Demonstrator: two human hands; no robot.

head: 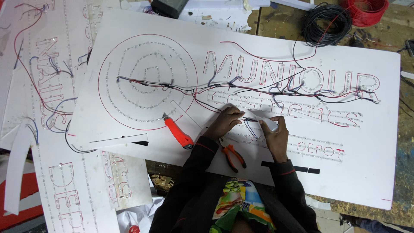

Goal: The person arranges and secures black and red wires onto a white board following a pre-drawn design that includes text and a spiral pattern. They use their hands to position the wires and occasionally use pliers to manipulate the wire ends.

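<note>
Head view, looking down on a big white sign board laid flat on a wooden tabletop. Board carries red-outlined letters and a ringed circle lined with small lights, red and black wiring strung across them. Left hand rests on the board, grip pinched together on a thin dark wire at the lower lettering row. Right hand sits just beside it, thumb and fingertips closed on the same wire's other end; wire spans between the two hands, just above the board surface. Both sleeves are dark with a red stripe.

Orange-handled pliers lie on the board between the forearms, just below the left hand, not touched. Red utility knife lies left of the left hand, near the circle's lower edge, blade end up-left. Black tape strip lies by the right wrist. Coil of black wire and coil of red wire sit on the tabletop beyond the board's far edge. More white lettered boards overlap at left.
</note>
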